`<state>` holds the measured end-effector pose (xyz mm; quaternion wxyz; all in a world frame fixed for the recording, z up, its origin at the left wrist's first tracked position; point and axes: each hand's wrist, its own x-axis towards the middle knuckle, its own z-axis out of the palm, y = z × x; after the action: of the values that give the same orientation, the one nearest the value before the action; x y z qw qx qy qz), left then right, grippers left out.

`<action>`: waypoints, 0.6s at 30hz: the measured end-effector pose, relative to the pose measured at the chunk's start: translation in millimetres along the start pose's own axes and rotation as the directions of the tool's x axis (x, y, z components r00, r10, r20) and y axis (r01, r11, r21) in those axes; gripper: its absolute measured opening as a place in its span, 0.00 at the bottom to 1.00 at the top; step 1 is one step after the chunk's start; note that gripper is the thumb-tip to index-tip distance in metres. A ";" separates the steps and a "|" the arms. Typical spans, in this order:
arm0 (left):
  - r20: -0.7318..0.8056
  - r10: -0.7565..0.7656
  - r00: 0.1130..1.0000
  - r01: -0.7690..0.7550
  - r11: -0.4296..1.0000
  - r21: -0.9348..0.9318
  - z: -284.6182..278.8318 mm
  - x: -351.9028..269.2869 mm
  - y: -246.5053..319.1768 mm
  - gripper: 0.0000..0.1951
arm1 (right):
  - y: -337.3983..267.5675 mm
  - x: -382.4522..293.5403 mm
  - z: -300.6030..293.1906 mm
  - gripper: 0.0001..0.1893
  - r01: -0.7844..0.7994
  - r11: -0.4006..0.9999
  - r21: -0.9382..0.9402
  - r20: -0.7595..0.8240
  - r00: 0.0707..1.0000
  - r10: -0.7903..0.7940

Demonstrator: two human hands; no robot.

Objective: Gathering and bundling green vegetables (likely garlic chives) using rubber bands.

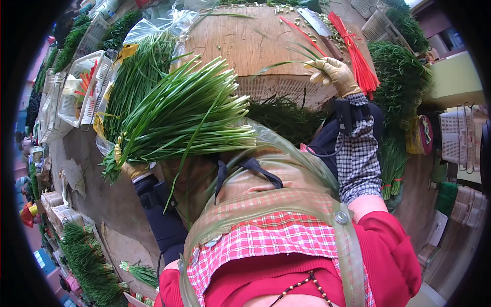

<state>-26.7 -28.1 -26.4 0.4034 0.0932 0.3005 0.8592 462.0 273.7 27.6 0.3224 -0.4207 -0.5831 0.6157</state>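
Note:
My left hand (132, 163), in a tan glove, grips the leafy end of a large bunch of garlic chives (184, 115). Their pale cut stems point right, above my lap. A few loose blades hang down in front of the bunch. My right hand (337, 75), also gloved, pinches several thin green blades (285, 65) over the near right edge of a wooden board (234, 42). Close to that hand lie a cleaver (316, 23) and a bundle of red ties (351, 50), with a single red strip (303, 36) to their left.
More chives (138, 80) lie in a clear plastic bag at left, beside a white basket (82, 88) holding red strips. Dark green trimmings (285, 115) lie below the board. Chive heaps (399, 76) stand at right, and tied bundles (90, 261) at lower left. Cut stem bits dot the board.

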 end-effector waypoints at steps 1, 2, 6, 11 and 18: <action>-0.082 0.023 0.996 -0.020 0.999 0.037 -0.2 -0.7 2.3 0.18 | -1.2 0.8 2.1 0.12 0.003 1.000 -0.003 0.011 1.000 -0.003; -0.166 0.049 0.985 -0.037 0.996 0.076 -1.1 -1.8 5.1 0.18 | -1.5 2.6 2.8 0.12 -0.017 1.000 -0.021 0.055 0.998 0.018; 0.079 -0.041 0.996 0.046 0.996 -0.072 0.2 1.8 4.5 0.16 | 0.6 -2.5 2.5 0.15 -0.219 0.933 -0.287 0.325 0.894 0.310; -0.177 0.097 0.979 -0.090 0.995 0.044 7.1 5.9 -5.9 0.15 | 42.4 -0.7 29.8 0.26 0.169 0.538 -0.826 0.334 0.915 0.226; -0.063 0.008 0.998 -0.012 0.999 -0.053 6.0 0.0 -1.3 0.15 | 18.8 21.6 144.2 0.23 0.178 0.886 -0.428 0.530 0.843 0.087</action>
<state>-23.5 -24.9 -22.4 0.3918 0.0567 0.2894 0.8715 325.4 226.4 1.0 0.0525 -0.2820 -0.7886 0.5439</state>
